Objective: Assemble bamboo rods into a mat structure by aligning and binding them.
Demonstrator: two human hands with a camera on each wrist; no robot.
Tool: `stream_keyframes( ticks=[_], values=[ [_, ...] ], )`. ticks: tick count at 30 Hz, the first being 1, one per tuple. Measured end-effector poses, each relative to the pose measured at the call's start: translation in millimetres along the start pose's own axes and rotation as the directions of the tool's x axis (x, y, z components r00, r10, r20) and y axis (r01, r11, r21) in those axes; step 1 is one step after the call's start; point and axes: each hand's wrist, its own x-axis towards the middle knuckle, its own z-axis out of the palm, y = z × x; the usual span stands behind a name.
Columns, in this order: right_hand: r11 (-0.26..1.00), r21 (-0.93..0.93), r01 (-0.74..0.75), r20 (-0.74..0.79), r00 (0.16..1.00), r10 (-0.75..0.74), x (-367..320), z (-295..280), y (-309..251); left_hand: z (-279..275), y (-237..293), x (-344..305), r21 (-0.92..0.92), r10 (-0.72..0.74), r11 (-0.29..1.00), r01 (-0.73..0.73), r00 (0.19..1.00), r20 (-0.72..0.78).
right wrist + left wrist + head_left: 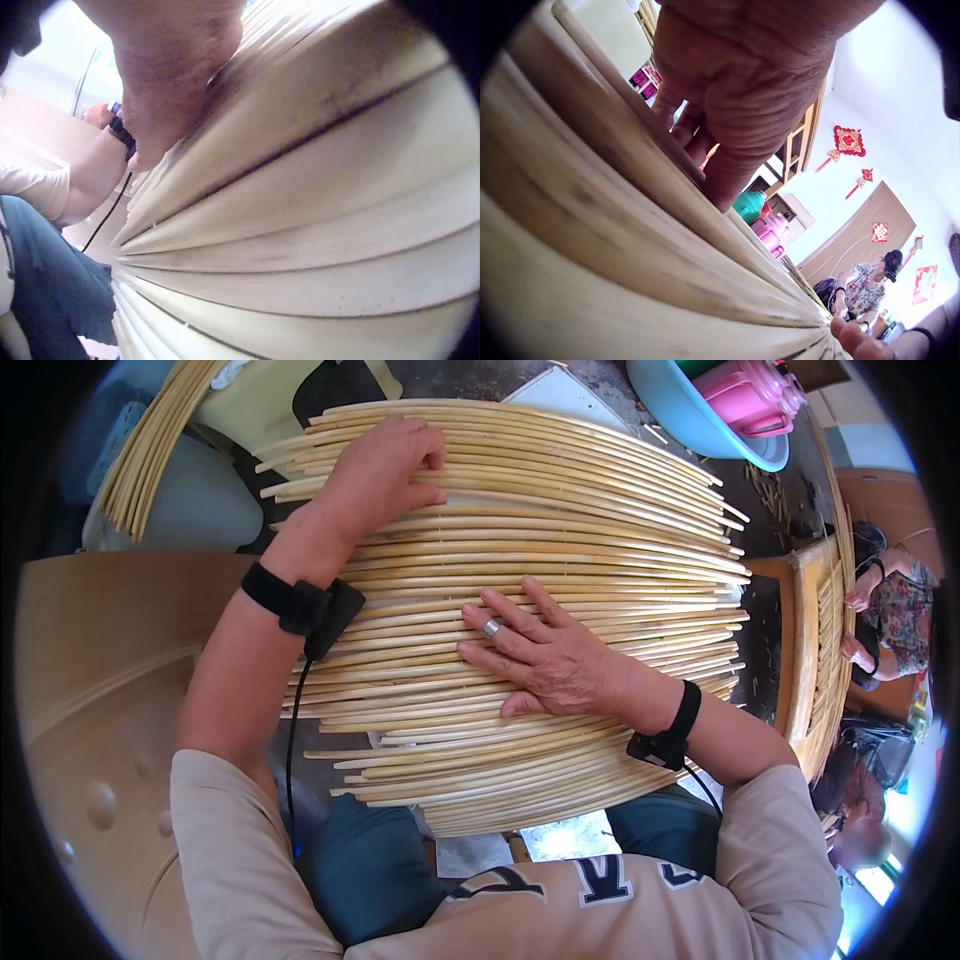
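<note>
A mat of long, pale yellow reed sticks [600, 550], strung together by thin thread, spreads over the person's lap. The left hand [385, 470] is at the mat's far left part, with bent fingers over the upper sticks and its thumb at a gap below them. In the left wrist view, its thumb [731, 169] and fingers lie on either side of a stick [652, 161]; the fingertips are partly hidden. The right hand [560, 655], a silver ring on one finger, lies with spread fingers on the middle sticks. In the right wrist view its fingertips are hidden.
A loose bundle of sticks [160, 440] leans at the upper left over a grey container [205, 500]. A blue basin [660, 410] with a pink jug [750, 395] stands at the upper right. Beside a wooden frame [800, 650], another person [895, 610] sits at the right.
</note>
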Motion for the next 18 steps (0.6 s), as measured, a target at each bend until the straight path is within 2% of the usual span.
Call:
stream_keyframes(
  ticks=[4, 9, 11, 18],
  values=[
    [1.0, -0.012, 0.025, 0.013, 1.0, -0.025, -1, 4, -1, -2, 3, 1, -0.002, -0.042, 0.999, 0.042, 0.998, 0.039],
    [0.999, 0.044, 0.021, -0.056, 0.998, -0.019, 8, -4, 2, -4, 4, 1, -0.011, -0.047, 0.999, 0.047, 0.998, 0.043],
    [0.995, 0.038, -0.096, -0.091, 0.991, 0.099, 21, -8, 6, -3, 3, 1, -0.007, -0.059, 0.998, 0.059, 0.997, 0.056],
    [0.997, 0.055, -0.049, -0.074, 0.996, 0.053, 28, -6, 2, -4, 2, 3, -0.033, -0.018, 0.999, 0.019, 1.0, 0.022]
  ],
)
